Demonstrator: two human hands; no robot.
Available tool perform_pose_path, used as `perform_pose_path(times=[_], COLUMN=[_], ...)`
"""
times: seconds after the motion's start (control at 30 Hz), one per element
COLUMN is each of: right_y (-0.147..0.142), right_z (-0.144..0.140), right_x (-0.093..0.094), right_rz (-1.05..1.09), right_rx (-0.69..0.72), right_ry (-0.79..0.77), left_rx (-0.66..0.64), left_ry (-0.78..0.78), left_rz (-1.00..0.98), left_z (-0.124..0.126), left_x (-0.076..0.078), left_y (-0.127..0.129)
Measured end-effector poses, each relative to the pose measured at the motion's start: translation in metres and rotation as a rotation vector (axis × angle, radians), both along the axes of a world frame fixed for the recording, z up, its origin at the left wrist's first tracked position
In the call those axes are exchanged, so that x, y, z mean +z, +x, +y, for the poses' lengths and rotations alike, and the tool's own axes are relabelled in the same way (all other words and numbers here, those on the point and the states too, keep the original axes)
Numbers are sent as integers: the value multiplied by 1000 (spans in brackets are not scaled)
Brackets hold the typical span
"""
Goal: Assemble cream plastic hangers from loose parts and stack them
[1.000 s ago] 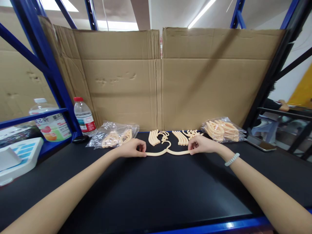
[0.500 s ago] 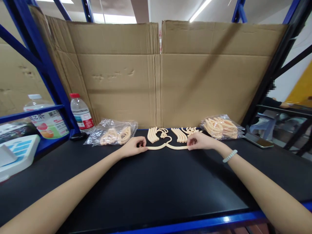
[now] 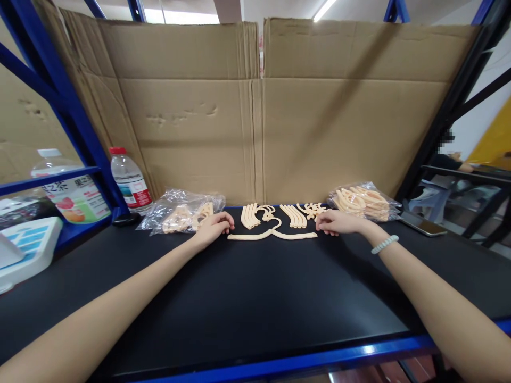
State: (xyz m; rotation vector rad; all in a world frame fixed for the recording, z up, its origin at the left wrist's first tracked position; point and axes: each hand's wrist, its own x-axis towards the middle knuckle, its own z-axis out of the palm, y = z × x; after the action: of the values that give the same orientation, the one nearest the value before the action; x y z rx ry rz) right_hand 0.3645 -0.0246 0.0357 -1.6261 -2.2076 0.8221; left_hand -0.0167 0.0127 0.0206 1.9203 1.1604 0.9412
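Observation:
A cream plastic clothes hanger (image 3: 255, 235) lies flat on the black tabletop (image 3: 255, 298), its hook toward the back. My left hand (image 3: 215, 227) rests just off the hanger's left end, empty, with loosely bent fingers. Off the right end is my right hand (image 3: 338, 222), also empty, fingers apart and curved downward. Behind the hanger lie two rows of cream hanger arms, a left row (image 3: 249, 216) and a right row (image 3: 293, 216). Several cream hooks (image 3: 266, 213) sit beside the left row, and more hooks (image 3: 312, 210) lie beside the right one.
Clear plastic bags of cream parts lie at left (image 3: 179, 215) and right (image 3: 363, 201). A red-capped bottle (image 3: 131, 181) stands back left, a phone (image 3: 423, 223) lies at right. Cardboard (image 3: 191, 117) walls the back. A person (image 3: 451, 157) is beyond the right frame.
Both hands have let go of the hanger ends and moved slightly outward. The hanger stays on the table between them. The view has tilted down slightly.

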Motion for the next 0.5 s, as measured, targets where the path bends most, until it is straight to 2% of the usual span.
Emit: perform_pose_path(times=[0.23, 0.5], right_y=[0, -5], right_z=[0, -4], right_x=[-1, 4], right_rz=[-114, -153], right_rx=[-11, 49], right_ry=[53, 74], left_rx=[-18, -113], left_ry=[2, -6], left_rz=[49, 129], left_z=[-2, -4], left_x=[0, 0], left_y=[2, 1])
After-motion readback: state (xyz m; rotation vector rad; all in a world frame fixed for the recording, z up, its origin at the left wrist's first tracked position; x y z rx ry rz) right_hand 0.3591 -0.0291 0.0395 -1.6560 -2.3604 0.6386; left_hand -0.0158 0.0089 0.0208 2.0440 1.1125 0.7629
